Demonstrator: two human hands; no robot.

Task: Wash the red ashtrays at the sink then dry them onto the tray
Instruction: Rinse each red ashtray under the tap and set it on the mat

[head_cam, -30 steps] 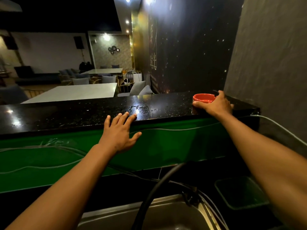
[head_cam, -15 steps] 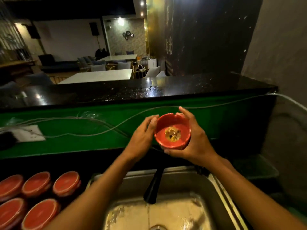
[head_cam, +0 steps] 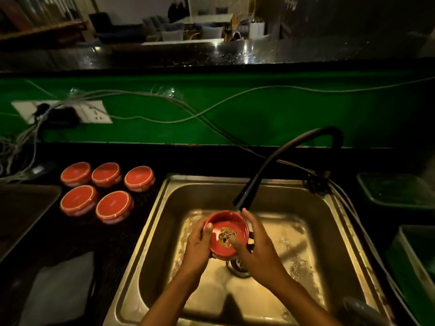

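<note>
I hold a red ashtray (head_cam: 219, 245) over the steel sink (head_cam: 160, 208), just under the black faucet spout (head_cam: 242, 201). Dark ash and butts lie in its bowl. My left hand (head_cam: 197, 248) grips its left rim with the thumb inside. My right hand (head_cam: 256, 245) holds its right side, thumb reaching into the bowl onto the debris. Several red ashtrays (head_cam: 107, 175) stand upside down on the dark counter left of the sink. A dark tray (head_cam: 21, 208) lies at the far left edge.
A white cloth (head_cam: 61, 285) lies on the counter at the lower left. Green bins (head_cam: 397, 189) stand right of the sink. Cables and a wall socket (head_cam: 94, 111) run along the green back panel. The sink drain (head_cam: 240, 267) sits below my hands.
I took the ashtray off the upper bar ledge with my right hand, brought it down, and now hold it with both hands low over the sink under the spout.
</note>
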